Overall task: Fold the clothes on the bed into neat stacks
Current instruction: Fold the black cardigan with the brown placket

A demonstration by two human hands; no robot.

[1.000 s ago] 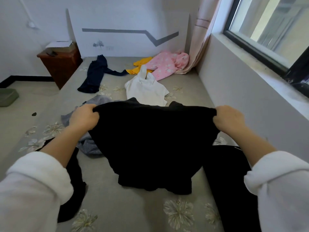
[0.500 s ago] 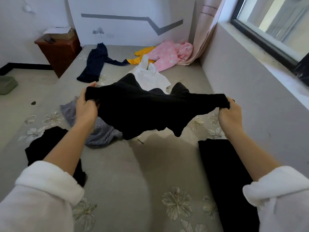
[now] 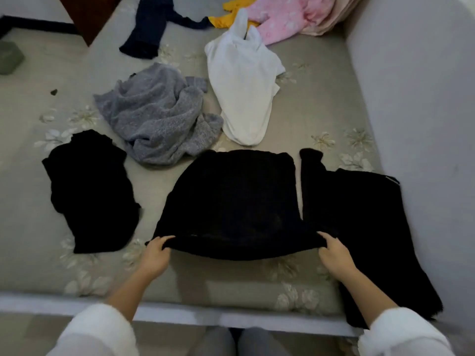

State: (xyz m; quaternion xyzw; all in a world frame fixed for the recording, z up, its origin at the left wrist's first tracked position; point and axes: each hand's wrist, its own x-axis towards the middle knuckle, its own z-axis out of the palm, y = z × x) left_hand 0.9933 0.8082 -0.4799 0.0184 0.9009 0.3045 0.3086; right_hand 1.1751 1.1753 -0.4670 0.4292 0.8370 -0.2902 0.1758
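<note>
On the bed: a grey mattress (image 3: 308, 116) with pale flower prints fills the room up to the wall (image 3: 416, 98) on the right, with clothes scattered over it
Black garment in hand: the black top (image 3: 231, 201) lies spread flat near the foot edge of the mattress, its far end rounded, its near hem lifted a little off the cover
Long black piece: a long black garment (image 3: 359, 227) lies flat just right of the top, along the wall, its near end hanging over the mattress edge
Black heap: a crumpled black garment (image 3: 90, 191) sits to the left, apart from the top
Grey knit: a rumpled grey sweater (image 3: 159, 111) lies beyond the top, just short of touching it
White piece: a white garment (image 3: 241, 83) lies right of the grey knit, running away from me
Far end: a pink spotted garment (image 3: 288, 19), a yellow garment (image 3: 231, 14) and a dark navy garment (image 3: 146, 27) lie near the head of the bed
Left hand: the left hand (image 3: 156, 255) pinches the near-left corner of the black top, thumb over the hem, fingers tucked under
Right hand: the right hand (image 3: 334, 253) grips the near-right corner the same way, fingers curled round the hem
Sleeves: white fluffy cuffs cover both forearms at the bottom of the view
</note>
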